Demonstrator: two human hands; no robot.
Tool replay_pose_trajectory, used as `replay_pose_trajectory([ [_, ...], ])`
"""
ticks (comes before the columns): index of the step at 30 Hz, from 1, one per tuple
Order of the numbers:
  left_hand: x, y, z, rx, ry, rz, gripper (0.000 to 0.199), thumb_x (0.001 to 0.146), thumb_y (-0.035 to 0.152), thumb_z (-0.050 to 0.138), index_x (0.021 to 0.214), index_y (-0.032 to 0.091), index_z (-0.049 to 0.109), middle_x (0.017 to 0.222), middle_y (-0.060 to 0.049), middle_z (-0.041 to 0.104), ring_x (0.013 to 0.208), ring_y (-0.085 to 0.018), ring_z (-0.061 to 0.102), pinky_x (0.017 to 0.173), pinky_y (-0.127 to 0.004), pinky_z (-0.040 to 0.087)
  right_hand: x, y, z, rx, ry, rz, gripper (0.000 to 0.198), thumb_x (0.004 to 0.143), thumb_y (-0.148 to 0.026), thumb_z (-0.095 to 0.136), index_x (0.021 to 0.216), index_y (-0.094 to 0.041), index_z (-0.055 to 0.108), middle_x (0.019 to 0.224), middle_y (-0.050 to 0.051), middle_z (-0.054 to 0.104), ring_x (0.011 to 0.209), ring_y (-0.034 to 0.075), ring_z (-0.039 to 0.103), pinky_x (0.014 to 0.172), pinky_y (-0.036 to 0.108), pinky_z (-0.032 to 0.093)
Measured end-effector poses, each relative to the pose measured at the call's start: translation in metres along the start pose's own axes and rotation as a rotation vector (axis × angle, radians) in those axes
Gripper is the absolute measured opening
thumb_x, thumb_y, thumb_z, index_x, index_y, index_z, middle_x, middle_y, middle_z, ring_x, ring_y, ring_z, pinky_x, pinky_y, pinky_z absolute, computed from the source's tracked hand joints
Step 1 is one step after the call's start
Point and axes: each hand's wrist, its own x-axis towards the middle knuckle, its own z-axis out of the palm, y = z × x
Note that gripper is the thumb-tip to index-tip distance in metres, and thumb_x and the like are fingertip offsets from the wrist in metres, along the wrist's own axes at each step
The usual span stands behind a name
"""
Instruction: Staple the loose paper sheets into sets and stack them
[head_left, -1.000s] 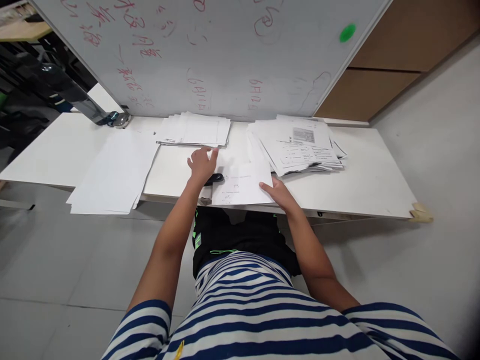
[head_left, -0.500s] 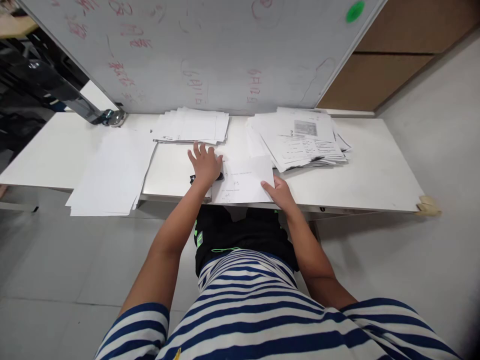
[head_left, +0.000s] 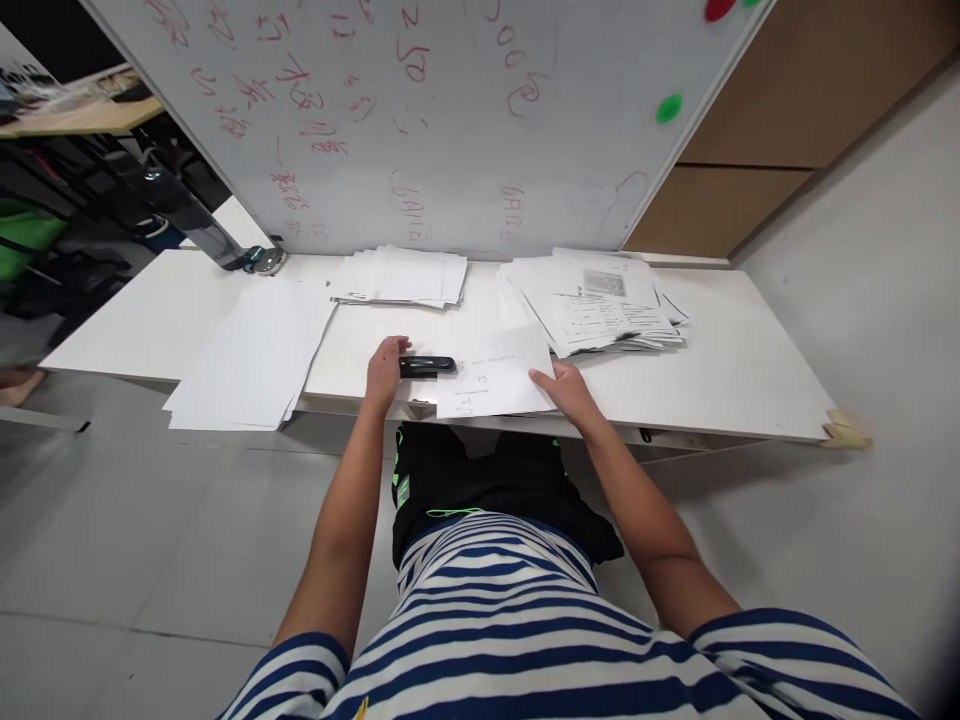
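My right hand (head_left: 568,392) pinches the right edge of a white sheet of paper (head_left: 499,375), thumb on top. The sheet carries a few printed lines and handwritten marks and lies at the table's front edge. My left hand (head_left: 385,370) is closed around the left end of a black stapler (head_left: 427,366), with its fingertips showing above it; part of the grip is hidden. The stapler's right end meets the sheet's left edge.
On the white table (head_left: 720,370) are a stack of papers (head_left: 405,275), a fanned pile of printed sheets (head_left: 600,305) and blank sheets (head_left: 240,355) overhanging the front edge. Behind stands a whiteboard (head_left: 450,140). A clear bottle-like object (head_left: 199,225) lies at the back left.
My left hand has gone from spread fingers over the stapler to a closed grip at its left end, exposing the stapler. My right hand keeps the sheet. The view has tilted up.
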Motion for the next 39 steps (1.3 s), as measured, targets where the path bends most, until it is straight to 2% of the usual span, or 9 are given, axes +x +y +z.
replay_pose_trajectory([
  [4,0.001,-0.001,0.003,0.277,-0.121,0.181,0.045,0.094,0.057,0.047,0.09,0.023,0.076,0.095,-0.007,0.076,0.096,-0.024,0.066,0.091,-0.035,0.044,-0.004,-0.027,-0.029,-0.083,0.056,-0.044,0.041,0.077,-0.047,0.071,0.103,-0.015,0.076,0.105,0.012,0.078,0.096,0.033,0.073,0.089,0.046,0.056],
  [7,0.001,0.0,0.003,0.288,-0.111,0.175,0.039,0.091,0.055,0.052,0.085,0.024,0.075,0.091,-0.005,0.075,0.091,-0.023,0.066,0.085,-0.034,0.044,-0.012,-0.038,-0.046,-0.058,0.194,-0.113,0.047,0.078,-0.052,0.071,0.106,-0.016,0.075,0.108,0.011,0.077,0.101,0.033,0.072,0.09,0.045,0.056],
  [9,0.002,-0.001,0.002,0.267,-0.104,0.143,0.038,0.092,0.054,0.052,0.084,0.024,0.073,0.091,-0.004,0.075,0.09,-0.022,0.066,0.082,-0.033,0.045,-0.015,-0.035,-0.05,-0.028,0.279,-0.132,0.05,0.077,-0.056,0.072,0.108,-0.016,0.074,0.112,0.011,0.077,0.105,0.034,0.071,0.091,0.045,0.056],
  [16,0.001,-0.001,0.003,0.272,-0.099,0.103,0.035,0.091,0.053,0.053,0.082,0.024,0.071,0.088,-0.003,0.074,0.089,-0.022,0.066,0.082,-0.033,0.045,-0.016,-0.007,-0.043,0.04,0.22,-0.002,0.048,0.073,-0.055,0.075,0.105,-0.018,0.075,0.108,0.01,0.078,0.104,0.034,0.072,0.088,0.045,0.058],
  [21,-0.001,0.003,0.003,0.254,-0.085,0.106,0.034,0.091,0.052,0.055,0.081,0.024,0.07,0.088,-0.003,0.073,0.088,-0.021,0.066,0.081,-0.033,0.045,-0.016,-0.004,-0.038,0.023,0.224,0.004,0.045,0.076,-0.051,0.073,0.105,-0.017,0.076,0.108,0.011,0.078,0.104,0.033,0.072,0.088,0.044,0.057],
  [28,-0.002,0.004,0.004,0.248,-0.075,0.128,0.032,0.092,0.05,0.055,0.079,0.023,0.069,0.086,-0.003,0.073,0.086,-0.02,0.065,0.079,-0.033,0.045,-0.01,0.008,-0.034,0.064,0.233,-0.039,0.051,0.076,-0.056,0.073,0.108,-0.017,0.074,0.111,0.01,0.077,0.105,0.031,0.072,0.09,0.044,0.057],
  [31,-0.003,0.004,0.006,0.292,-0.055,0.133,0.033,0.093,0.049,0.054,0.077,0.023,0.067,0.084,-0.003,0.072,0.085,-0.02,0.064,0.079,-0.033,0.043,-0.005,0.007,-0.029,0.086,0.211,-0.03,0.05,0.077,-0.055,0.073,0.11,-0.017,0.073,0.113,0.01,0.077,0.108,0.031,0.071,0.094,0.046,0.056],
  [34,-0.003,0.005,0.008,0.352,-0.034,0.163,0.036,0.094,0.048,0.052,0.071,0.023,0.062,0.078,-0.004,0.069,0.079,-0.02,0.061,0.076,-0.034,0.041,0.008,-0.009,-0.016,0.119,0.196,-0.093,0.049,0.079,-0.053,0.071,0.112,-0.018,0.071,0.118,0.01,0.074,0.114,0.03,0.068,0.1,0.046,0.054],
  [39,-0.002,0.007,0.009,0.454,-0.027,0.189,0.044,0.098,0.046,0.046,0.062,0.022,0.052,0.066,-0.004,0.061,0.069,-0.018,0.055,0.068,-0.034,0.034,0.069,-0.06,0.037,0.112,0.118,-0.179,0.041,0.084,-0.051,0.067,0.107,-0.016,0.068,0.111,0.009,0.074,0.112,0.027,0.066,0.1,0.043,0.053],
])
